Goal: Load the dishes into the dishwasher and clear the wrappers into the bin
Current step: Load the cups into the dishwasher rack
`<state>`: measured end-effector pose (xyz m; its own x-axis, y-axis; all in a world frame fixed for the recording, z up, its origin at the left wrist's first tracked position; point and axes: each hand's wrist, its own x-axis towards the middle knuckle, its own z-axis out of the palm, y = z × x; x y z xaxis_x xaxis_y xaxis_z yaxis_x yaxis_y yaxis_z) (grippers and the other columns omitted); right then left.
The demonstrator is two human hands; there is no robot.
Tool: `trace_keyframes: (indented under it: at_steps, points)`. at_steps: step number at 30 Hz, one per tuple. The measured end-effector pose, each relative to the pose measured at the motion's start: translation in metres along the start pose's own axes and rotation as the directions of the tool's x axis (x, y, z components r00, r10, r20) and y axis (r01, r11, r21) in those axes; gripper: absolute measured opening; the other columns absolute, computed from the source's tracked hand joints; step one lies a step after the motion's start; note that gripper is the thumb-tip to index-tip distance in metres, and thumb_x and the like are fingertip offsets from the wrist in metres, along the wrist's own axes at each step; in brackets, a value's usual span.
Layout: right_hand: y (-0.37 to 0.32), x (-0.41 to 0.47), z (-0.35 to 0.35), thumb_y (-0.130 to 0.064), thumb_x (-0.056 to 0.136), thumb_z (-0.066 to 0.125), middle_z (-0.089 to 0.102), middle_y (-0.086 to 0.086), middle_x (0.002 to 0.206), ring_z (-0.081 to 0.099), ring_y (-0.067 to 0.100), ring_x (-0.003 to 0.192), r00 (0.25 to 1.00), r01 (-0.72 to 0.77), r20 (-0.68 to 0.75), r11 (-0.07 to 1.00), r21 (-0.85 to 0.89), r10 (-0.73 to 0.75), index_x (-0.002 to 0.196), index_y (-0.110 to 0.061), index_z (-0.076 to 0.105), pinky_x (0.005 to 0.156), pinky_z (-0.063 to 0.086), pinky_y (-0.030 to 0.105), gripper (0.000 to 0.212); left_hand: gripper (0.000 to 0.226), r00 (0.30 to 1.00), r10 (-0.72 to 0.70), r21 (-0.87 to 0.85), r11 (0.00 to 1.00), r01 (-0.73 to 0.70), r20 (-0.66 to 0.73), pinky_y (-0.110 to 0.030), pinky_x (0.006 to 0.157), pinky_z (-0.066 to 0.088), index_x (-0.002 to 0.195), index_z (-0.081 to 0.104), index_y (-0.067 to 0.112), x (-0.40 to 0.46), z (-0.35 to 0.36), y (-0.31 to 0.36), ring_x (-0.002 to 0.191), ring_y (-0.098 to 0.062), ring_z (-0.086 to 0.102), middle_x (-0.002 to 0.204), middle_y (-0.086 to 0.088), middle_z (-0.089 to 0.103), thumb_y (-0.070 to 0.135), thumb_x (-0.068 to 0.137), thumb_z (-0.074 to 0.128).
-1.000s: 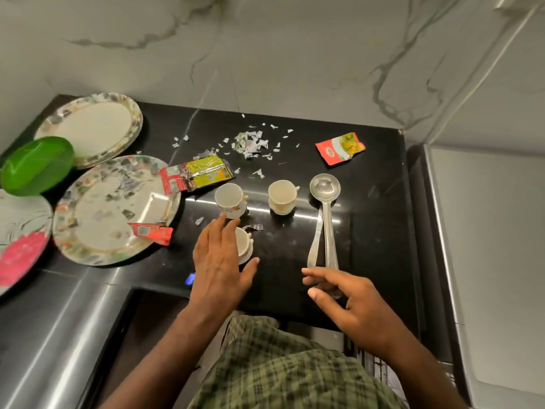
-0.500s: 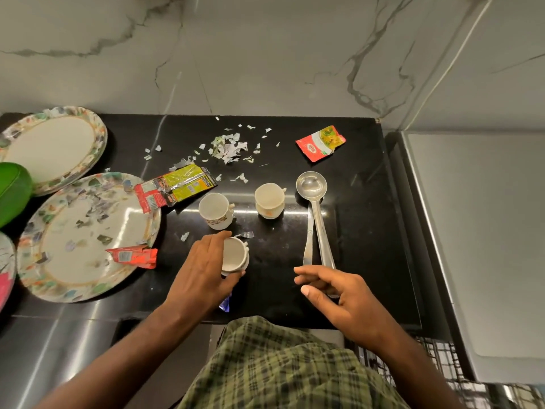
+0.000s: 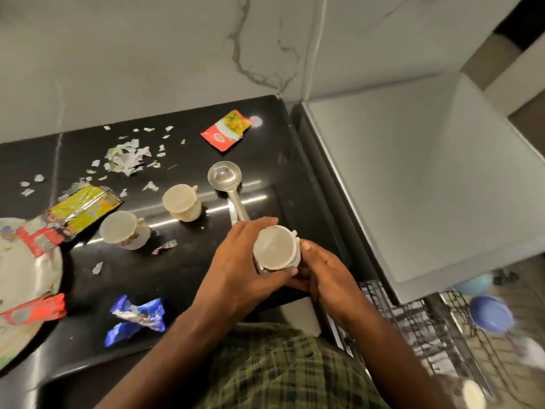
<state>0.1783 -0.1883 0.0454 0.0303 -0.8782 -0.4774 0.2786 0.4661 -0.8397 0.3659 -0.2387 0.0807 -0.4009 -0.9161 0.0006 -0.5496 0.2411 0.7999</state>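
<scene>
— Where was the cup (image 3: 275, 251)?

— Held above the desk (image 3: 265, 137) edge, left hand (image 3: 236, 270) wrapped round it, right hand (image 3: 327, 276) cupping the other side, near the dishwasher rack (image 3: 413, 317).

— The risk?

— A fumbled handover could have dropped it, and the ladle (image 3: 227, 181) lay just beyond.

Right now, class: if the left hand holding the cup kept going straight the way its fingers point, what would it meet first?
The left hand points up and right across the cup. Going on, it would probably meet the ladle handle first; depth is hard to judge.
</scene>
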Motion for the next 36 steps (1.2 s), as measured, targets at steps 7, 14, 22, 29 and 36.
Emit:
trace_keyframes:
  at_steps: [7,14,22,29,36]
  points:
    - [0.004,-0.034,-0.060,-0.045,0.105,0.044,0.066,0.024,0.137,0.059,0.048,0.132,0.992,-0.073,-0.058,0.891,0.449,0.111,0.136,-0.014,0.066,0.112,0.044,0.065,0.049,0.092,0.977,0.052,-0.112,0.993,-0.030,0.205,-0.037,0.108,0.053,0.149,0.041,0.042,0.019,0.054,0.043,0.131,-0.001,0.055,0.138,0.026,0.055,0.047,0.072,0.092]
    - [0.027,-0.080,-0.119,-0.038,0.110,0.043,0.065,0.027,0.134,0.073,0.032,0.109,0.995,-0.062,-0.012,0.695,0.717,0.101,0.131,-0.009,0.071,0.089,0.063,0.041,0.045,0.084,0.917,0.114,-0.199,0.979,-0.039,0.381,-0.039,0.105,0.056,0.145,0.049,0.035,0.020,0.114,0.080,0.127,-0.004,0.061,0.134,0.021,0.062,0.032,0.074,0.093]
    - [0.060,-0.116,-0.180,-0.032,0.109,0.051,0.065,0.022,0.131,0.072,0.037,0.104,0.996,-0.015,-0.040,0.586,0.810,0.081,0.138,-0.010,0.063,0.083,0.066,0.044,0.038,0.076,0.763,0.204,-0.077,0.977,-0.199,0.614,-0.044,0.109,0.048,0.144,0.044,0.046,0.018,0.167,0.108,0.133,-0.008,0.051,0.138,0.026,0.054,0.036,0.083,0.086]
    - [0.089,-0.142,-0.226,-0.032,0.103,0.061,0.062,0.021,0.129,0.065,0.032,0.106,0.999,-0.012,-0.016,0.494,0.870,0.052,0.140,-0.008,0.062,0.080,0.066,0.032,0.044,0.071,0.646,0.264,-0.135,0.961,-0.243,0.716,-0.044,0.110,0.049,0.142,0.051,0.042,0.021,0.219,0.129,0.136,-0.012,0.051,0.140,0.020,0.053,0.017,0.085,0.086]
    - [0.127,-0.168,-0.282,-0.021,0.100,0.064,0.067,0.025,0.129,0.073,0.039,0.105,0.965,0.123,-0.216,0.474,0.872,0.147,0.140,-0.002,0.058,0.083,0.066,0.039,0.044,0.095,0.551,0.183,-0.007,0.952,-0.307,0.814,-0.044,0.122,0.036,0.162,0.022,0.040,0.009,0.285,0.133,0.147,-0.007,0.035,0.160,0.012,0.035,0.024,0.089,0.081]
